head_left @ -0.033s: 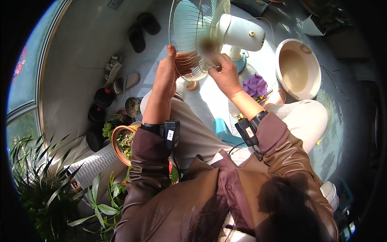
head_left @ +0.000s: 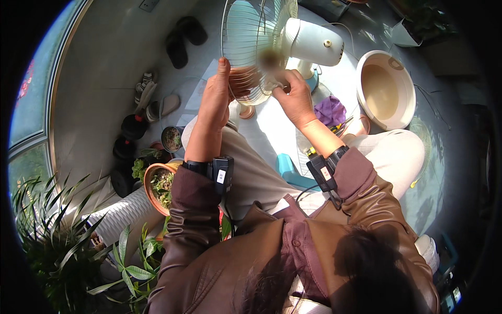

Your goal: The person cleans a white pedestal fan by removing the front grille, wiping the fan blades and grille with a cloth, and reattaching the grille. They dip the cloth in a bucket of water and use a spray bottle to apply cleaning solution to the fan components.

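Note:
An electric fan with a white motor housing [head_left: 314, 43] stands in front of me, its wire guard [head_left: 247, 32] turned to the left with pale blue blades behind the wires. My left hand [head_left: 213, 102] grips the guard's lower front edge, thumb up along the outside and fingers behind the wires. At the lower rear rim, my right hand [head_left: 297, 104] is closed, thumb and fingers pinching the edge. What lies right between those fingertips is hard to see; a blurred dark patch covers the guard just above.
A cream bucket [head_left: 364, 99] of cloudy water stands at the right, near a crumpled purple cloth [head_left: 330, 111]. Between my legs is a small teal stool [head_left: 293, 172]. Potted plants [head_left: 162, 186] and black dumbbells [head_left: 134, 127] line the left; dark slippers [head_left: 178, 49] lie beyond.

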